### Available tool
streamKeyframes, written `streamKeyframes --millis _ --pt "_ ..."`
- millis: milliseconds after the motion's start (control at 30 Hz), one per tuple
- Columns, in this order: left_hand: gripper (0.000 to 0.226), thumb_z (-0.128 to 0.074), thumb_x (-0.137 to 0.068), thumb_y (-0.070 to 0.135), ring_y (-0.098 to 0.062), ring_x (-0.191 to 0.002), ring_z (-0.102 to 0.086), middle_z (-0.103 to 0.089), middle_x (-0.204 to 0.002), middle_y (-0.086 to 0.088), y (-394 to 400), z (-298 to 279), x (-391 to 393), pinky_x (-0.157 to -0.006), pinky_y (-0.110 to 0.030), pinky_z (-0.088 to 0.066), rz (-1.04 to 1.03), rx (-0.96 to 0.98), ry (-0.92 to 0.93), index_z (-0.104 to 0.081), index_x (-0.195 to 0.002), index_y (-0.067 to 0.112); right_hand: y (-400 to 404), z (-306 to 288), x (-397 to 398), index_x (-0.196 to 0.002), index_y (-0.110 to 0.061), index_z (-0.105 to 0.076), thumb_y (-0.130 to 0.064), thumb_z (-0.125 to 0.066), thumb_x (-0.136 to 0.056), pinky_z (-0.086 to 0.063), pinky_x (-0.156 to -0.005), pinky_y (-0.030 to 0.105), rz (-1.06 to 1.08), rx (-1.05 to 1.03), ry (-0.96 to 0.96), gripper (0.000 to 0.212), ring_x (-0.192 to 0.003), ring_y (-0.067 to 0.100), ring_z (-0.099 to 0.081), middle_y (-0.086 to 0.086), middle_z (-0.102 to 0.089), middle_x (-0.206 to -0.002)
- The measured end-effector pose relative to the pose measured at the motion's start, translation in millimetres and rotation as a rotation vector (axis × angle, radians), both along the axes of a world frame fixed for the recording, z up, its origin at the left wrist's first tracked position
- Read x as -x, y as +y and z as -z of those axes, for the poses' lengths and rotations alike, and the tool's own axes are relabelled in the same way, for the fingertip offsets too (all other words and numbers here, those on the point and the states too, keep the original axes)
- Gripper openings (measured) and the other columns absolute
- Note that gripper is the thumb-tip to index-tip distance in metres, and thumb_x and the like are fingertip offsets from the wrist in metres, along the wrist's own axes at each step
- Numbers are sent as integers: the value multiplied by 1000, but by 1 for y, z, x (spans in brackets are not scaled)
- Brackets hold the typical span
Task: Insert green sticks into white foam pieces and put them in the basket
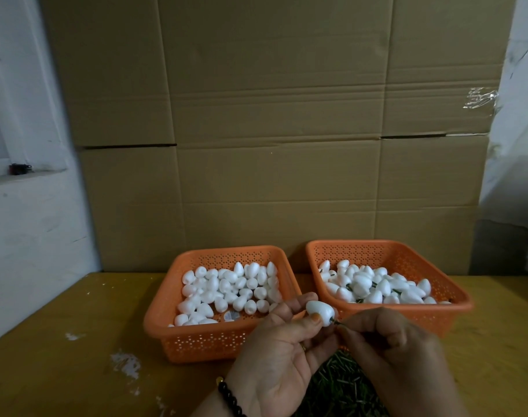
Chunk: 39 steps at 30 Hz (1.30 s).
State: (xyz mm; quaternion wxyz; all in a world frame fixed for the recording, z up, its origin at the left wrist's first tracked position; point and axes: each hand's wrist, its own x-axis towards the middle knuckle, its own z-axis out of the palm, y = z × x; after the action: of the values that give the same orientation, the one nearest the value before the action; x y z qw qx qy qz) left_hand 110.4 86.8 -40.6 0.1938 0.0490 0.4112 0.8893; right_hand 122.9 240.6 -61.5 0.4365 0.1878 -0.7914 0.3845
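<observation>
Left hand (282,341) is gripping a foam piece (320,313); right hand (389,341) is pinching a green stick (336,322) at its base. Basket sticker (230,316) is proving unreadable.

The pile of green sticks (344,383) is mostly hidden beneath both hands and cut off by the bottom edge; above that pile, the held stick (337,322) disappears into the right hand (407,356), its length untellable

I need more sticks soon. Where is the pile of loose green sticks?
The green sticks lie on the table at bottom centre, beneath both hands, in front of the baskets.
</observation>
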Motion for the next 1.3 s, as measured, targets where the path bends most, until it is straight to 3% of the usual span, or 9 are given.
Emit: streamKeyframes --millis 300,467,600,800,967,1133,1300 --pt "48 -63 -65 -5 -27 -86 -68 -69 -108 -25 2 0 -3 -64 -35 -59 -9 27 13 -63 -112 4 2 4 2 -71 -27 -69 -2 -89 -59 -41 -57 -2 14 -56 14 34 -67 -12 -61 -22 -65 -72" --pt "41 -61 -71 -8 -27 -85 -67 -70 -104 -25 4 -2 -5 -64 -35 -59 -19 18 4 -62 -111 3 2 1 1 -72 -30 -67 -16 -80 -64 -38 -59 -4 14 -43 29 21 -68 -15 -60 -24 -63 -73" --pt "40 -60 -74 -9 -26 -85 -68 -70 -105 -24 4 -3 -6 -66 -36 -59 -29 19 0 -62 -112 3 2 2 2 -70 -25 -69 -17 -75 -63 -39 -59 -4 16 -17 28 13 -68 -13 -60 -19 -65 -72" --pt "33 -55 -83 -13 -28 -90 -66 -70 -104 -25 7 -3 -6 -67 -37 -60 -44 11 -34 -61 -112 2 3 3 3 -70 -23 -69 -18 -82 -67 -38 -60 -4 34 -37 39 14 -69 -15 -59 -22 -63 -73" --pt "34 -55 -81 -12 -27 -89 -67 -70 -103 -24 8 -3 -6 -65 -35 -60 -52 10 -39 -62 -111 2 2 2 2 -70 -23 -68 -16 -75 -62 -38 -60 -5 46 -58 45 13 -70 -14 -59 -23 -62 -73" --pt "33 -55 -83 -12 -26 -86 -68 -71 -99 -23 8 -3 -6 -63 -34 -59 -50 6 -31 -62 -111 2 4 3 3 -70 -24 -69 -13 -86 -67 -42 -59 -2 46 -59 44 21 -69 -10 -61 -21 -64 -73" --pt "34 -54 -83 -12 -26 -83 -69 -71 -99 -24 9 -4 -7 -63 -34 -59 -49 2 -24 -61 -113 2 3 1 1 -71 -26 -67 -16 -76 -64 -40 -59 -3 20 -40 40 15 -68 -13 -60 -23 -63 -73"
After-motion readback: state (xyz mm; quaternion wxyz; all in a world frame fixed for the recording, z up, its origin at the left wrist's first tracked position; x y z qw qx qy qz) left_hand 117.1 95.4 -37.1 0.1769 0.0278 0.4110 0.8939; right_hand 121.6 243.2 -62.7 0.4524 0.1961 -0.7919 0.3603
